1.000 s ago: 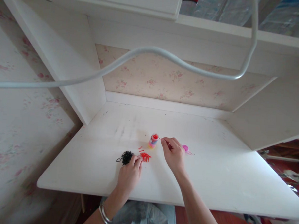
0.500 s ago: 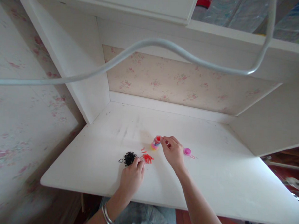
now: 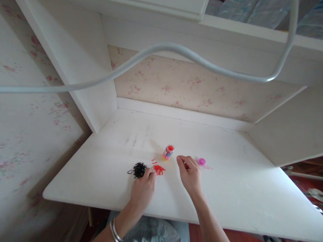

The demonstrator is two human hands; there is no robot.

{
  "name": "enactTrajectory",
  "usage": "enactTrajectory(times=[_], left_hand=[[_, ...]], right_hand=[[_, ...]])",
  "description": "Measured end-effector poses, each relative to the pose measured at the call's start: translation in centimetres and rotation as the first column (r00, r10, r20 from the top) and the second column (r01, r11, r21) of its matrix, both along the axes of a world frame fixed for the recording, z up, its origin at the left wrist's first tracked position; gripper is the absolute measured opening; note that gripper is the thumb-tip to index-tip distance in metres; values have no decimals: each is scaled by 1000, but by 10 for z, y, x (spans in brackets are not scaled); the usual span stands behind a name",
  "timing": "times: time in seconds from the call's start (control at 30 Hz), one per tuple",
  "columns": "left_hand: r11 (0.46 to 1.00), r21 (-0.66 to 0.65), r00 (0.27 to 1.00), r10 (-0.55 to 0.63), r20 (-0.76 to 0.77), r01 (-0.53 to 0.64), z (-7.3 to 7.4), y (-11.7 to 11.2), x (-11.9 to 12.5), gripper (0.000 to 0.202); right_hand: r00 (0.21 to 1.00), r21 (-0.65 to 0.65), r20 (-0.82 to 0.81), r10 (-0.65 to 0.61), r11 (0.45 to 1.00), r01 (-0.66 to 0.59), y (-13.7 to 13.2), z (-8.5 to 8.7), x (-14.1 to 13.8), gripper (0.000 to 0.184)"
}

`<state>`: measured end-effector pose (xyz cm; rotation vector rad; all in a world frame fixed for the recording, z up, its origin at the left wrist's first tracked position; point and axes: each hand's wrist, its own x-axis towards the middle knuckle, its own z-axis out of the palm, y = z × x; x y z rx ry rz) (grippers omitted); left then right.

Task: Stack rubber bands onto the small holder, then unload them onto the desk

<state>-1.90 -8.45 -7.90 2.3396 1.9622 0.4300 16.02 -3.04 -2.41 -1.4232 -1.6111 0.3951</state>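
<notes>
My left hand rests on the table with its fingers pinched, between a pile of black rubber bands and a small heap of red rubber bands. Whatever its fingertips hold is hidden. A small clear jar with a coloured label stands upright and uncapped, red bands showing in its mouth. To the right of the jar, apart from it, is my right hand, thumb and forefinger pressed together. Anything in that pinch is too small to make out. Behind this hand lies a pink lid with a loop.
The white table has a side panel at each end and a cupboard above. A pale cable or tube crosses the upper view. Two stray red bands lie in front of the jar.
My right hand has drawn away from the jar's mouth, to the right and towards me, still pinched. The left hand stays between the two piles. The camera view has shifted slightly.
</notes>
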Motion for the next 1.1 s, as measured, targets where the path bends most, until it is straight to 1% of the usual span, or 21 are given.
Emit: enactTrajectory(times=[0.1, 0.2, 0.3, 0.4, 0.47, 0.57, 0.67, 0.77, 0.87, 1.0, 1.1], left_hand=[[1000, 7, 993, 21, 116, -22, 7, 0, -2, 24], [999, 23, 961, 22, 275, -29, 15, 5, -4, 22], [996, 90, 898, -25, 440, -16, 24, 14, -5, 20], [990, 138, 836, -60, 545, -19, 38, 24, -3, 19], [988, 153, 816, -73, 573, -19, 51, 32, 1, 20], [979, 203, 812, -105, 573, -17, 71, 45, 11, 20], [967, 254, 830, -131, 542, -13, 84, 61, 21, 20], [961, 274, 867, -122, 484, -18, 86, 74, 29, 21], [963, 270, 899, -93, 428, -29, 83, 81, 33, 22], [966, 256, 924, -72, 376, -29, 80, 81, 33, 24], [962, 269, 920, -72, 384, -37, 82, 77, 29, 26]], right_hand=[[999, -81, 6, 41, 996, -40, -17, -27, 6, 27], [998, -162, 35, 59, 985, -53, -33, -53, 10, 29], [998, -200, 37, 55, 979, -47, -43, -67, 11, 31], [999, -215, 19, 48, 976, -43, -45, -68, 11, 33], [999, -226, 14, 49, 973, -45, -44, -67, 11, 33], [998, -239, 18, 62, 969, -56, -43, -65, 13, 33], [998, -242, 21, 66, 968, -59, -43, -65, 14, 34], [997, -243, 19, 72, 968, -66, -44, -66, 15, 35], [997, -234, 22, 69, 970, -62, -44, -66, 15, 35], [998, -224, 25, 58, 973, -51, -44, -64, 14, 35], [998, -219, 42, 56, 975, -45, -44, -63, 15, 35]])
